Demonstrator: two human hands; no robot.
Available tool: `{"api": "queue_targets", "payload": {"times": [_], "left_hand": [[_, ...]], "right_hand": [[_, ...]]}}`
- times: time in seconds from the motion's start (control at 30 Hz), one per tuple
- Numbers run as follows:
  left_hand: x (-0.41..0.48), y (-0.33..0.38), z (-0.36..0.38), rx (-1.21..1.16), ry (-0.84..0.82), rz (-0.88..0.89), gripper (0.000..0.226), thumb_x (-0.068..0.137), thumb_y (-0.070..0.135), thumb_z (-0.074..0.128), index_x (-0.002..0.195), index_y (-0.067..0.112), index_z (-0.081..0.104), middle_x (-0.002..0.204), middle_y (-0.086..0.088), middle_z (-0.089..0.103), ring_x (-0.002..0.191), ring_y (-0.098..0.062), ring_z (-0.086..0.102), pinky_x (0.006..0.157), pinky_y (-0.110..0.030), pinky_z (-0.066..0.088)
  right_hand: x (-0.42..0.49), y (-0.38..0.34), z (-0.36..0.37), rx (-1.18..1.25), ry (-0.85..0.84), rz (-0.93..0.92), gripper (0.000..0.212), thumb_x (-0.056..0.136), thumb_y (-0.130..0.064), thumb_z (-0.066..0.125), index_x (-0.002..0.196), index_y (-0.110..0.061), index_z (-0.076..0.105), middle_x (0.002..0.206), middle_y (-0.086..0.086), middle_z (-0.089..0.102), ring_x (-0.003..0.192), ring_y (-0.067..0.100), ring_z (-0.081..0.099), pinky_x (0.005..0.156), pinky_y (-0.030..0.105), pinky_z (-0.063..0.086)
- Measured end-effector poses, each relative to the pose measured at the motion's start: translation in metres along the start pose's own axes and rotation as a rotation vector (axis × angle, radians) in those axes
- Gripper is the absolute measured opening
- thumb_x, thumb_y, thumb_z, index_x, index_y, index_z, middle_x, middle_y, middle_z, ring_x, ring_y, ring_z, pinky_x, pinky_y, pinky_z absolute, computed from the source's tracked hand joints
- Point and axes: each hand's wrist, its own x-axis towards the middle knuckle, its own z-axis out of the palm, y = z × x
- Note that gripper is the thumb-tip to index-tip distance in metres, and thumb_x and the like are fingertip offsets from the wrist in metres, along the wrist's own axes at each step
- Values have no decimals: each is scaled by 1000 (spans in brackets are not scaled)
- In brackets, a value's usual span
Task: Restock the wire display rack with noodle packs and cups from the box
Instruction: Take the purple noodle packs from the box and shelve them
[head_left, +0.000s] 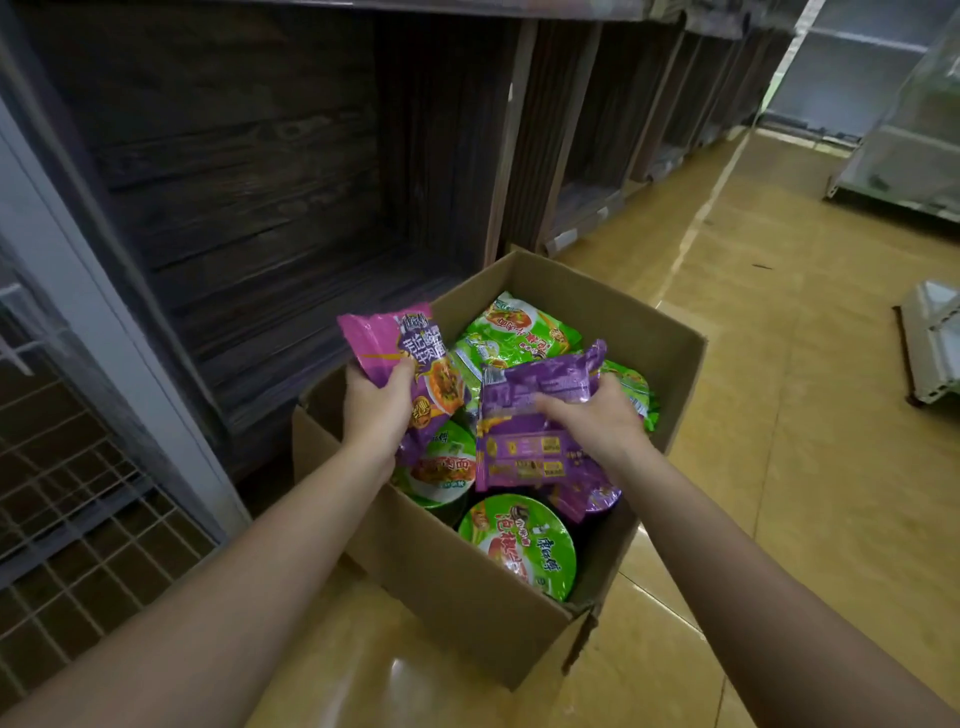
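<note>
An open cardboard box (457, 587) stands on the floor in front of me. Inside lie green noodle packs (514, 332), purple packs and green-lidded noodle cups (519, 540). My left hand (376, 410) grips a purple noodle pack (410, 348) lifted above the box's far left corner. My right hand (597, 415) holds a second purple pack (540, 415), back side up, over the box's middle. The white wire display rack (67, 519) is at the lower left, its grid shelf bare.
Dark wooden shelving bays (270, 171) stand behind the box and run along the aisle to the right. A grey upright post (104, 312) separates them from the wire rack. Glossy yellow floor tiles (779, 364) stretch to the right, with metal shelf parts (930, 343) lying at the far right.
</note>
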Motion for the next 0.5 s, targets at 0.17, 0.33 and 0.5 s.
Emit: {"api": "queue_targets", "payload": {"times": [0.17,0.33,0.5], "left_hand": [[-4,-8,11,107,-104,-28,34,91,37,62,119,24,50,109,-1,66,95,-21,65,86,-38,53],[-7,-6,7,48,-241,-155,45,88,45,64,125,24,54,108,-3,72,91,-19,72,77,-37,57],[-13,1,5,22,-324,-216,38,92,47,58,123,25,59,102,-3,73,90,-22,71,75,-36,55]], "right_hand": [[-21,-16,27,-81,57,-237,50,84,-46,71,115,-15,47,103,-3,63,97,17,61,82,35,49],[-24,-16,37,-136,-268,-348,30,98,-37,53,124,-22,60,108,-5,64,91,7,61,81,26,51],[-6,-7,27,-317,-90,-551,51,80,-32,79,124,-24,56,124,0,52,114,16,51,96,27,44]]}}
